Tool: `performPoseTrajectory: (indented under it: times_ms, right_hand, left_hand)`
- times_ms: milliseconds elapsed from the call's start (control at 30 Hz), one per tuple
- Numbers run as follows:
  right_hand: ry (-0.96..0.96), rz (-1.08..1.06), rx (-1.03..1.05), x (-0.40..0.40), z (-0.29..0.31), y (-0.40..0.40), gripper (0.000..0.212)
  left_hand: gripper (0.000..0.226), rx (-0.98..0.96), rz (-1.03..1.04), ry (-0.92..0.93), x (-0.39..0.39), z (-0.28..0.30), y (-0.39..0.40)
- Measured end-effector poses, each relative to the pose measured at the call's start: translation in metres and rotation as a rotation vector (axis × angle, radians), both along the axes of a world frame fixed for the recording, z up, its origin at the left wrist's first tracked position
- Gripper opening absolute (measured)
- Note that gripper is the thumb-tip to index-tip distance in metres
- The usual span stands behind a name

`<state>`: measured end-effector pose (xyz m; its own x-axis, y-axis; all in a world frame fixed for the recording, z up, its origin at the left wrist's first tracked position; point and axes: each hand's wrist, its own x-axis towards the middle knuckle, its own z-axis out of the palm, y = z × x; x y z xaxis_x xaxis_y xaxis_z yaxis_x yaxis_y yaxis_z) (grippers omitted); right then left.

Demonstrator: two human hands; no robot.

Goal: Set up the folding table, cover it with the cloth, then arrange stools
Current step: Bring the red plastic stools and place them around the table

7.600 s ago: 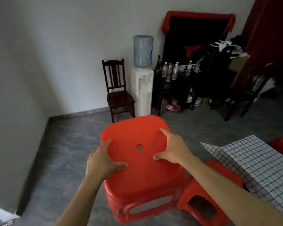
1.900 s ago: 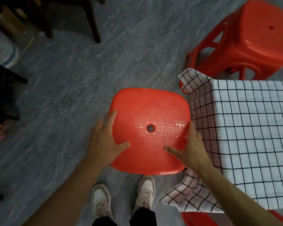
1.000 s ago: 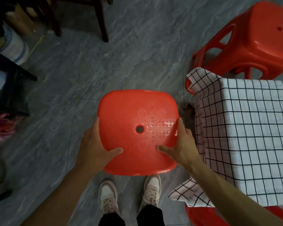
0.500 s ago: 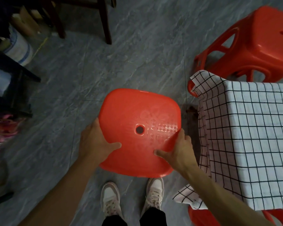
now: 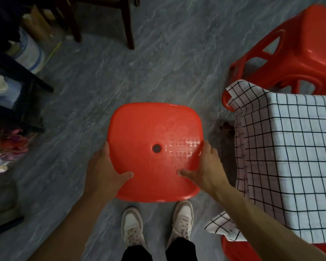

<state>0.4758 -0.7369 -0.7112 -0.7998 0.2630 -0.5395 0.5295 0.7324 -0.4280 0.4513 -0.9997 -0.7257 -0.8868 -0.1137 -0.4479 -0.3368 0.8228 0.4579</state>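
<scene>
I look straight down on a red plastic stool [image 5: 151, 132] with a round hole in its seat. My left hand [image 5: 104, 172] grips its left edge, thumb on top. My right hand [image 5: 205, 170] grips its right edge the same way. The stool is just left of the folding table, which is covered by a white cloth with a black grid [image 5: 294, 147]. A second red stool [image 5: 297, 51] stands on the floor beyond the table. Part of a third red stool [image 5: 239, 251] shows under the cloth's near corner.
Dark wooden chair legs [image 5: 128, 27] stand at the top. Dark furniture, a white and blue container [image 5: 31, 53] and coloured clutter [image 5: 6, 146] line the left side. My shoes [image 5: 156, 223] are just below the held stool on the grey tiled floor [image 5: 158, 63].
Since a second ago the stool has shifted slightly and turned square to the view, staying beside the table. Both hands keep the same grip. Much earlier, I held it across the room.
</scene>
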Motion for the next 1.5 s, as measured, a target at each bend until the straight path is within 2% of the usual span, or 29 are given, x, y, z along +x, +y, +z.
performPoseTrajectory:
  times_ms: [533,667,733,933,1267,1500]
  right_hand:
    - [0.025,0.0,-0.029,0.001,-0.007,-0.027,0.116]
    - [0.007,-0.003,-0.035,-0.004,0.009,-0.02,0.125]
    - [0.034,0.007,-0.038,-0.008,0.026,-0.015,0.118]
    - [0.143,0.11,0.025,-0.032,0.117,-0.002,0.093]
    - [0.324,0.091,0.032,-0.032,0.324,0.009,0.077]
    - [0.475,0.083,0.077,-0.005,0.446,0.003,0.074]
  left_hand:
    - [0.119,-0.014,0.025,-0.018,-0.004,0.001,-0.025]
    - [0.101,-0.055,0.003,0.053,-0.001,0.018,-0.023]
    - [0.09,-0.053,-0.018,0.114,-0.006,0.035,-0.023]
    - [0.069,-0.044,-0.106,0.235,-0.037,0.121,-0.013]
    - [0.069,0.023,-0.138,0.303,-0.053,0.317,0.006]
    - [0.066,0.038,-0.202,0.402,-0.018,0.435,0.009]
